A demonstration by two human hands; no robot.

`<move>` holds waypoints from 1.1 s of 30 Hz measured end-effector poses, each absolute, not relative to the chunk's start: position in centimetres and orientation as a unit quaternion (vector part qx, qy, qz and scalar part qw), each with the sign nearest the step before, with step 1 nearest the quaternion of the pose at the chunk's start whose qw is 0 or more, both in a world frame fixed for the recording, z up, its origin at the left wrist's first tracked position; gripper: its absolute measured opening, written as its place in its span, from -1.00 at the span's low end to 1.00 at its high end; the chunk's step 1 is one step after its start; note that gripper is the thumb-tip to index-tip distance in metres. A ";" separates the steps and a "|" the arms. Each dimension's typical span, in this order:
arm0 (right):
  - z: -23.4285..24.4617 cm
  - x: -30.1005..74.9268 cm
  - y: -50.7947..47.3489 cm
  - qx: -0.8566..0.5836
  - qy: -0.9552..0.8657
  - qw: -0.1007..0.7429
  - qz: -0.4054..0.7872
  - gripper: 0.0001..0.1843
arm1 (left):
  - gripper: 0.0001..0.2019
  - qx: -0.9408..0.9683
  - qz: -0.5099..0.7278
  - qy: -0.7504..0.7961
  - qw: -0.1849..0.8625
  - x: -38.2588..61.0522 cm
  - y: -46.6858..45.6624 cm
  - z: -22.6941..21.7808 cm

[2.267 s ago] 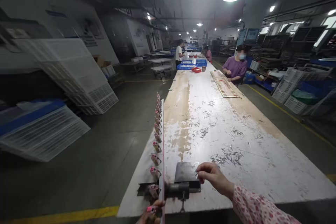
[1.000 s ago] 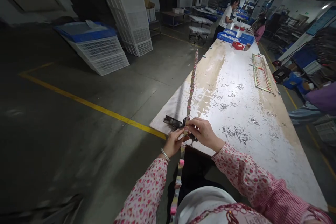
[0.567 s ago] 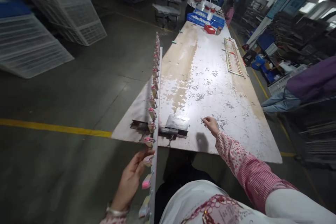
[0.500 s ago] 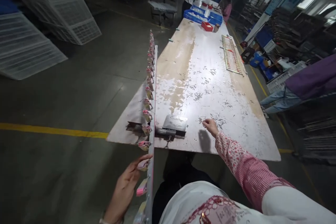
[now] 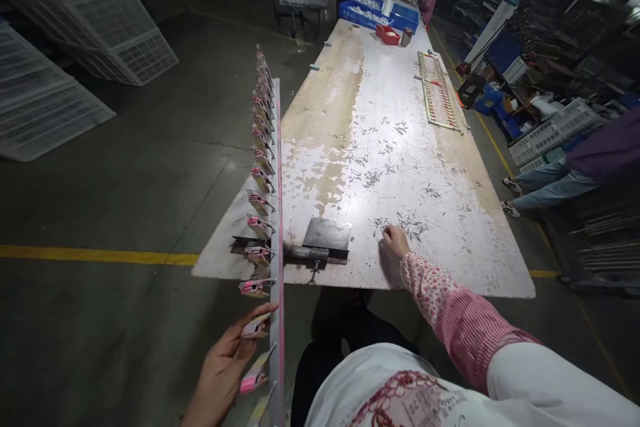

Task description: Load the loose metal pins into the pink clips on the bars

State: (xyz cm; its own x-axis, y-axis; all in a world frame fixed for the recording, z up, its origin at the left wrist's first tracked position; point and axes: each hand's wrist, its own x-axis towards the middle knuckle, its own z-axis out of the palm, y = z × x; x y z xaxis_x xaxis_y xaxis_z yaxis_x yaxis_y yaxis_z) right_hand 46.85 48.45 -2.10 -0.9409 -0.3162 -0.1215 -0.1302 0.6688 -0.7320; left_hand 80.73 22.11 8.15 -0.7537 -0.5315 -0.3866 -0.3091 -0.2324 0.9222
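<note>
A long narrow bar (image 5: pixel 276 213) with several pink clips (image 5: pixel 261 177) along its left side runs from the table's near left edge toward me. My left hand (image 5: pixel 225 367) is under its near end, fingers curled round a clip and the bar. A dark metal fixture (image 5: pixel 313 247) sits at the table's near edge beside the bar. My right hand (image 5: pixel 395 241) reaches over the white table (image 5: pixel 400 113) and pinches at a heap of small metal pins (image 5: pixel 407 223), fingers together.
More pins lie scattered over the table's middle. A second rack (image 5: pixel 437 97) lies far right; blue bins (image 5: pixel 373 13) and a red tray (image 5: pixel 387 33) stand at the far end. People work beyond. A person's legs (image 5: pixel 545 183) are at right. White crates (image 5: pixel 95 20) stand left.
My right hand left the bar near the fixture and moved right onto the pin heap. My left hand slid back along the bar toward me. The camera tilted down.
</note>
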 end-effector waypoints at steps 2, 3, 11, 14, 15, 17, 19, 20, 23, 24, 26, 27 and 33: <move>-1.0 47.0 48.2 -0.130 0.884 0.129 -0.429 -0.85 | -0.43 0.331 -0.701 -0.626 0.085 80.6 22.0 8.3; -0.4 47.1 48.0 -0.130 0.873 0.133 -0.451 -0.80 | -0.42 0.322 -0.698 -0.634 0.082 80.5 22.0 8.4; 4.2 46.1 46.5 -0.075 0.826 0.113 -0.548 -0.62 | -0.62 0.209 -0.660 -0.718 0.067 79.9 21.7 9.2; 7.4 47.5 45.5 -0.113 0.799 0.149 -0.572 -0.62 | -0.66 0.176 -0.649 -0.736 0.076 79.8 21.6 8.9; 8.7 48.6 44.9 -0.141 0.781 0.179 -0.582 -0.63 | -0.67 0.165 -0.645 -0.742 0.083 79.7 21.7 8.8; 11.4 51.5 43.6 -0.223 0.727 0.258 -0.596 -0.69 | -0.70 0.149 -0.630 -0.755 0.103 79.6 21.9 8.8; 14.0 55.0 41.9 -0.327 0.664 0.329 -0.587 -0.74 | -0.70 0.144 -0.612 -0.767 0.127 79.4 22.2 8.9; 15.2 56.7 41.1 -0.377 0.642 0.348 -0.570 -0.76 | -0.70 0.144 -0.605 -0.771 0.137 79.3 22.4 8.9; 17.9 60.8 38.6 -0.512 0.625 0.309 -0.502 -0.82 | -0.70 0.143 -0.598 -0.772 0.165 79.0 22.9 8.8; 18.4 61.7 37.9 -0.552 0.629 0.270 -0.477 -0.85 | -0.71 0.142 -0.595 -0.772 0.172 79.0 23.0 8.7; 19.1 62.9 36.8 -0.619 0.635 0.182 -0.425 -0.87 | -0.71 0.141 -0.591 -0.773 0.184 78.9 23.1 8.3; 19.2 63.2 36.3 -0.644 0.636 0.146 -0.398 -0.87 | -0.71 0.141 -0.590 -0.772 0.190 78.8 23.2 8.1; 20.1 63.6 35.1 -0.707 0.645 0.082 -0.280 -0.87 | -0.67 0.139 -0.592 -0.763 0.217 78.5 23.3 7.6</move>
